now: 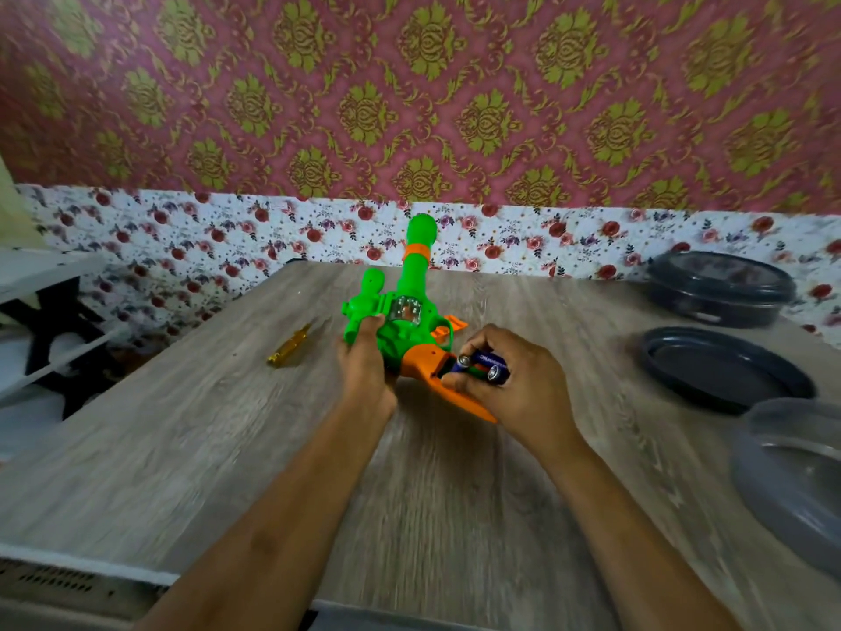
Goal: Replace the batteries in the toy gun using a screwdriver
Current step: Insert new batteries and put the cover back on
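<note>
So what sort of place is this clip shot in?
Likely a home room: pink-and-gold damask wallpaper over a floral border, a grey wood-grain table, and a dark round lidded container at its right edge.

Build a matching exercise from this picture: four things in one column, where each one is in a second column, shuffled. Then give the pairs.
Things
1. toy gun
2. batteries
3. screwdriver
4. dark lidded container

Places
A. lying untouched on the table, left of the gun
B. gripped in the right hand
C. standing at the far right of the table
D. held around its green body by the left hand

Pairs: 1-D, 2-B, 3-A, 4-C
</note>
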A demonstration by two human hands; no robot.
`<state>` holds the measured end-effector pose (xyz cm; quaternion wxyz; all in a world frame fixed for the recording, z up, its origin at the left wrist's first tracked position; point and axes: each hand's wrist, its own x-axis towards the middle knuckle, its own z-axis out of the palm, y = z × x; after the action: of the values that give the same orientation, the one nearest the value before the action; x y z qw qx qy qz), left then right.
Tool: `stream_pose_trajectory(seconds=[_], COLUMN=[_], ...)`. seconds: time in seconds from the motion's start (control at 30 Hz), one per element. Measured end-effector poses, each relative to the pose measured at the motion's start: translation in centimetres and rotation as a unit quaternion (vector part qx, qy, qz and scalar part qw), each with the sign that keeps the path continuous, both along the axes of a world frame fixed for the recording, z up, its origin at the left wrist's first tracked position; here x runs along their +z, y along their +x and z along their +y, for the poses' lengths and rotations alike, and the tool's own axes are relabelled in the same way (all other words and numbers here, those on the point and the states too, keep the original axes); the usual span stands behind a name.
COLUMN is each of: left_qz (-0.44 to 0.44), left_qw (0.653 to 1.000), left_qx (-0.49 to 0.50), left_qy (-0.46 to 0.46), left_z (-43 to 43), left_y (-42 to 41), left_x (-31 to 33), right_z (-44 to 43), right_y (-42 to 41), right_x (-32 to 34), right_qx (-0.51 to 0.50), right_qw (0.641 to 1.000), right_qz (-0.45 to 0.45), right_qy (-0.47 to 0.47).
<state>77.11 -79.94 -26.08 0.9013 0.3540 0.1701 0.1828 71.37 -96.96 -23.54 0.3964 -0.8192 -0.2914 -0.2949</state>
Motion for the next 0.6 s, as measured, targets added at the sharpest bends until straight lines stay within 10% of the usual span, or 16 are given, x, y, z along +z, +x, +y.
stream_pose_trajectory(seconds=[0.6], left_qz=[0.037], left_qw=[0.999], left_qx=[-0.014], left_qy=[-0.020], left_z=[0.7], left_y=[0.5], left_x=[-0.4], right_z=[-1.5], right_y=[-0.8], right_x=[0.8], right_qx=[0.042], right_qw=[0.994], right_qz=[0.099], right_qy=[0.001])
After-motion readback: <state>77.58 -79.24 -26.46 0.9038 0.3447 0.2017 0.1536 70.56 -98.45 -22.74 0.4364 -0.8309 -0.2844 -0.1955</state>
